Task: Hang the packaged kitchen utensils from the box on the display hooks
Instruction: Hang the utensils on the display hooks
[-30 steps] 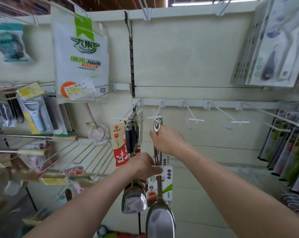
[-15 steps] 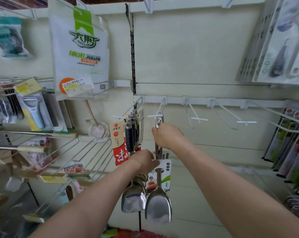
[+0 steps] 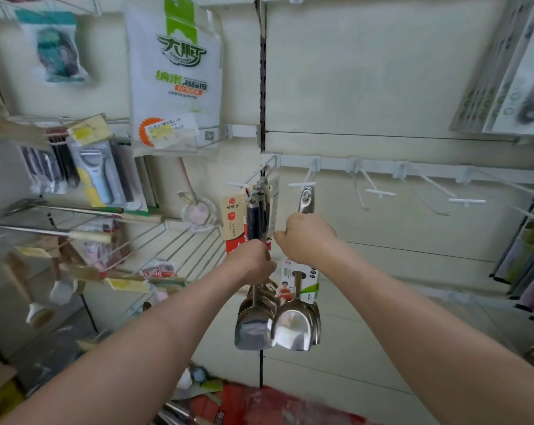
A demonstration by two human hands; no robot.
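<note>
A steel scoop [image 3: 293, 328] with a white and green label card hangs below a white display hook [image 3: 302, 184]; its handle eye sits just under the hook's tip. My right hand [image 3: 308, 237] grips the scoop's handle below that eye. To the left, several black-handled steel spatulas [image 3: 253, 325] hang from a neighbouring hook [image 3: 240, 186]. My left hand [image 3: 252, 263] grips their handles at mid-length. The red box [image 3: 259, 404] lies at the bottom edge, partly out of view.
Two bare hooks [image 3: 379, 193] [image 3: 466, 201] stick out from the white rail to the right. Wire shelves [image 3: 155, 256] with peelers and wooden tools fill the left. Carded packs [image 3: 523, 250] hang at the right edge, and a large white bag [image 3: 175, 72] hangs top left.
The view has tilted down and the red box shows at the bottom. My left hand moved from the scoop's label up to the spatula handles. My right hand keeps its hold on the scoop.
</note>
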